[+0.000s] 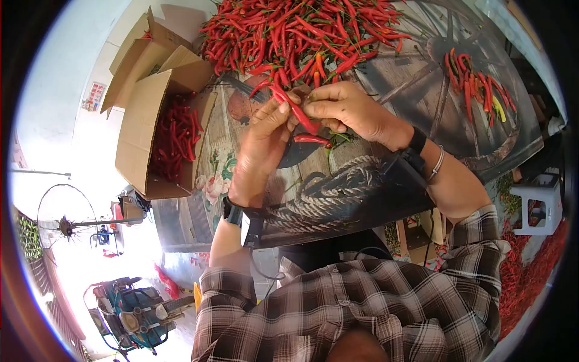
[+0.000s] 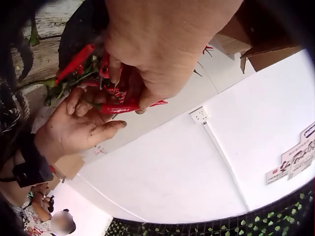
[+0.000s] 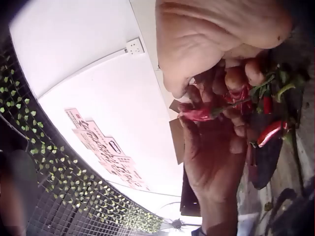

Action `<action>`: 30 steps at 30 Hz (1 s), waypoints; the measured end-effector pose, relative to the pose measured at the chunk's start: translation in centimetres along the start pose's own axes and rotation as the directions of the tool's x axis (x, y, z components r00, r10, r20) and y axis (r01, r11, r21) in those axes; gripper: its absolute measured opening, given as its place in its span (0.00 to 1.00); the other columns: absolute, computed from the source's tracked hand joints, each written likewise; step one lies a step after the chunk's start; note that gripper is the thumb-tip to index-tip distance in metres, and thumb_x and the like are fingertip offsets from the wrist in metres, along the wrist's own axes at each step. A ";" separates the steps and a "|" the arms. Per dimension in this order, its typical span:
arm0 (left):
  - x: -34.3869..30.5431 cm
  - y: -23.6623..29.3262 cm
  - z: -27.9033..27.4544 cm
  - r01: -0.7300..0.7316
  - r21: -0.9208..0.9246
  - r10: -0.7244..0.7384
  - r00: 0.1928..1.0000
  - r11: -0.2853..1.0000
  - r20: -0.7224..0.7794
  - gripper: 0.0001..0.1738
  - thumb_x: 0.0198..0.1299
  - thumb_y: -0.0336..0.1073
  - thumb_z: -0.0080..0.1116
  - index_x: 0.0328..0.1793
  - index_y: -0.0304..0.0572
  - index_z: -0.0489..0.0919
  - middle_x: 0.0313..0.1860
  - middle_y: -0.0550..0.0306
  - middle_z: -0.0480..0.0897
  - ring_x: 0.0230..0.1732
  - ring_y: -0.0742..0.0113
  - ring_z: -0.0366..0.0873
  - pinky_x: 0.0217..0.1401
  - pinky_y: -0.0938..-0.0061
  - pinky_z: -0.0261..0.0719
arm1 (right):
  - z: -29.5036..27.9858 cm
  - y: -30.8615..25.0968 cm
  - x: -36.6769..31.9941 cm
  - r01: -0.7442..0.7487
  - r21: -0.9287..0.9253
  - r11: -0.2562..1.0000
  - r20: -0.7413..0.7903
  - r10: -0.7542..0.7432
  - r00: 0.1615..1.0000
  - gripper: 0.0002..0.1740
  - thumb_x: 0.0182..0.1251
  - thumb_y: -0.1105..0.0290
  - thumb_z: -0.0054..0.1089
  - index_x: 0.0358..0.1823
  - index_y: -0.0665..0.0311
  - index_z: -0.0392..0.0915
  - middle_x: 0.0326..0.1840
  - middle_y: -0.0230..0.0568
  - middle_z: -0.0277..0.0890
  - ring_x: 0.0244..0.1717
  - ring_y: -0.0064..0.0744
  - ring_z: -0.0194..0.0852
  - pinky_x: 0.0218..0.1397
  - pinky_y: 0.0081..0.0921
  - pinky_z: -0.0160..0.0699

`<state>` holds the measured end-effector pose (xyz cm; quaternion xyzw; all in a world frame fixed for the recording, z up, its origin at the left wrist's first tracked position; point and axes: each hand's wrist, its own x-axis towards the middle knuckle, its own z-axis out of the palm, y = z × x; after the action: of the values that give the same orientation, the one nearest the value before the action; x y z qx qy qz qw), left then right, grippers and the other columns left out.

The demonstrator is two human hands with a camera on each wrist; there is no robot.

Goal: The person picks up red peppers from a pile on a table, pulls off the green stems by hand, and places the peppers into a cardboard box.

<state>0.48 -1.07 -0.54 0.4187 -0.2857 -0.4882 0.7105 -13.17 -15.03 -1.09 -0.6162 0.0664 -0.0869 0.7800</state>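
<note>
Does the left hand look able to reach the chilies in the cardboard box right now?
Probably yes: the cardboard box sits open on that side, its chilies exposed, though the left hand holds a red chili.

Glossy red chillies [image 1: 280, 37], matt cardboard box [image 1: 140, 136], smooth plastic stool [image 1: 534, 206]

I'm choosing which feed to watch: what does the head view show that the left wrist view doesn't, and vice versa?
Head view only: the grey plastic stool and yellow chili pepper.
Left wrist view only: the wall socket.
Both share: the left hand, the right hand, the held red chili pepper and a cardboard box.
</note>
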 end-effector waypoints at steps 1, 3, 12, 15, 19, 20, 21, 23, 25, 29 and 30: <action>0.0 -0.2 -0.1 0.030 0.007 -0.030 1.000 1.000 -0.001 0.12 0.64 0.36 0.55 0.49 0.38 0.78 0.50 0.55 0.80 0.48 0.72 0.75 0.52 0.78 0.72 | 0.0 0.0 -0.1 0.000 0.002 1.000 -0.002 0.000 1.000 0.13 0.68 0.63 0.55 0.41 0.67 0.79 0.19 0.23 0.64 0.17 0.11 0.53 0.19 0.13 0.53; 0.0 -0.2 -0.1 0.019 0.023 -0.019 1.000 1.000 -0.010 0.12 0.63 0.36 0.56 0.49 0.38 0.79 0.47 0.56 0.81 0.45 0.73 0.75 0.50 0.79 0.72 | -0.1 -0.1 -0.2 -0.056 0.084 0.995 0.063 0.051 0.997 0.11 0.67 0.66 0.56 0.41 0.66 0.79 0.20 0.23 0.66 0.17 0.11 0.55 0.20 0.13 0.53; -0.2 0.2 0.2 0.031 0.060 -0.031 0.999 0.998 0.006 0.12 0.65 0.34 0.54 0.50 0.36 0.78 0.35 0.58 0.82 0.36 0.71 0.81 0.42 0.79 0.79 | 0.5 -0.5 -0.4 0.014 -0.090 0.996 0.021 -0.012 1.000 0.08 0.65 0.70 0.56 0.42 0.65 0.78 0.25 0.21 0.69 0.21 0.08 0.56 0.22 0.12 0.53; 0.2 -0.3 -0.9 0.058 -0.106 -0.055 0.998 0.993 0.024 0.12 0.65 0.34 0.53 0.50 0.36 0.77 0.36 0.57 0.82 0.37 0.69 0.81 0.42 0.78 0.81 | 0.6 -0.4 -0.3 0.053 -0.111 0.992 0.007 -0.053 0.999 0.08 0.66 0.70 0.55 0.42 0.65 0.77 0.27 0.21 0.70 0.22 0.08 0.55 0.23 0.11 0.53; 0.4 -0.8 -1.0 0.101 -0.412 -0.121 0.992 0.905 -0.023 0.11 0.66 0.34 0.51 0.50 0.35 0.76 0.41 0.55 0.81 0.38 0.68 0.81 0.41 0.78 0.83 | 0.8 -0.5 -0.3 0.088 -0.082 0.993 -0.009 -0.089 0.996 0.08 0.66 0.70 0.54 0.43 0.65 0.76 0.26 0.21 0.68 0.21 0.08 0.55 0.23 0.11 0.52; 0.4 -0.7 -0.9 0.101 -0.412 -0.121 0.992 0.906 -0.023 0.11 0.66 0.34 0.51 0.50 0.35 0.76 0.41 0.55 0.81 0.38 0.68 0.81 0.41 0.78 0.83 | 0.7 -0.7 -0.4 0.064 -0.032 0.997 0.004 -0.064 0.998 0.07 0.67 0.71 0.53 0.43 0.64 0.76 0.25 0.21 0.68 0.21 0.08 0.55 0.22 0.11 0.52; 0.3 -0.7 -0.7 0.088 -0.448 -0.107 0.994 0.890 -0.017 0.11 0.67 0.34 0.51 0.50 0.35 0.75 0.42 0.55 0.80 0.39 0.67 0.81 0.42 0.78 0.83 | 0.7 -0.7 -0.4 0.040 0.019 0.999 0.016 -0.040 0.999 0.07 0.67 0.71 0.53 0.43 0.64 0.75 0.24 0.21 0.67 0.20 0.09 0.55 0.22 0.11 0.53; 0.3 -0.7 -0.7 0.077 -0.482 -0.094 0.996 0.873 -0.011 0.11 0.67 0.33 0.50 0.49 0.35 0.75 0.43 0.54 0.80 0.40 0.67 0.81 0.42 0.77 0.84 | 0.5 -0.5 -0.3 0.035 0.046 0.998 0.013 -0.036 0.999 0.07 0.67 0.71 0.52 0.43 0.64 0.75 0.24 0.21 0.66 0.20 0.09 0.55 0.22 0.12 0.53; 0.2 -0.7 -1.0 0.101 -0.537 -0.121 0.993 0.838 -0.002 0.10 0.67 0.33 0.50 0.50 0.35 0.74 0.45 0.53 0.78 0.44 0.67 0.79 0.46 0.77 0.83 | 0.4 -0.3 -0.2 0.031 0.072 0.997 0.009 -0.032 0.999 0.08 0.67 0.70 0.52 0.43 0.65 0.75 0.23 0.21 0.65 0.19 0.10 0.54 0.21 0.12 0.53; 0.7 0.1 -1.7 0.038 -0.614 -0.002 0.998 0.789 0.060 0.10 0.67 0.32 0.50 0.51 0.35 0.73 0.48 0.51 0.76 0.47 0.66 0.77 0.49 0.78 0.82 | 0.0 -0.5 -0.2 0.048 0.114 0.992 0.054 -0.055 0.997 0.09 0.69 0.67 0.52 0.41 0.65 0.76 0.21 0.23 0.64 0.17 0.11 0.54 0.20 0.13 0.54; 1.0 0.8 -2.6 0.004 -0.645 0.055 0.996 0.764 0.071 0.10 0.67 0.32 0.49 0.51 0.36 0.73 0.49 0.51 0.76 0.48 0.66 0.77 0.48 0.78 0.82 | -0.1 -0.7 -0.3 0.059 0.111 0.992 0.084 -0.069 0.994 0.10 0.69 0.66 0.52 0.40 0.65 0.76 0.21 0.23 0.64 0.17 0.11 0.54 0.20 0.13 0.54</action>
<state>3.34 -1.00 -1.08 0.1240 -0.1366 -0.5645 0.8045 -13.47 -15.18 -0.46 -0.5781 0.0076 -0.0883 0.8111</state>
